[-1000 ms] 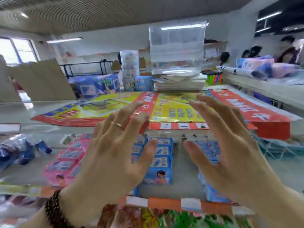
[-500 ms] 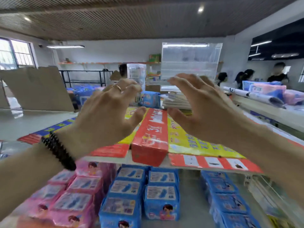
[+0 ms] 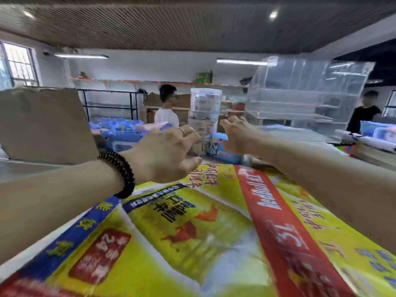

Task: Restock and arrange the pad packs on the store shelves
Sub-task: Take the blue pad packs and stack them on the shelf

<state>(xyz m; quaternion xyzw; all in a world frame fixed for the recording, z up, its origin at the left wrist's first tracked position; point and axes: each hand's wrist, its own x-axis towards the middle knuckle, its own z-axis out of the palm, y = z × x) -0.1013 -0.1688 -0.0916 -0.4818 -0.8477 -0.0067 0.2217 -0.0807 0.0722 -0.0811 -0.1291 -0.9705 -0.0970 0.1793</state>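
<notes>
your left hand and right hand reach forward over the shelf top's yellow banner, fingers loosely spread, each grip empty; a blue pad pack lies just beyond; restocking looks unfinished.

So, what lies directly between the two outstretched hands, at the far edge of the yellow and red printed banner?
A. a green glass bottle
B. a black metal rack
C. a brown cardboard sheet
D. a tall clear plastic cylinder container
D: the tall clear plastic cylinder container stands between the left hand and the right hand, beyond the yellow and red printed banner.
</notes>
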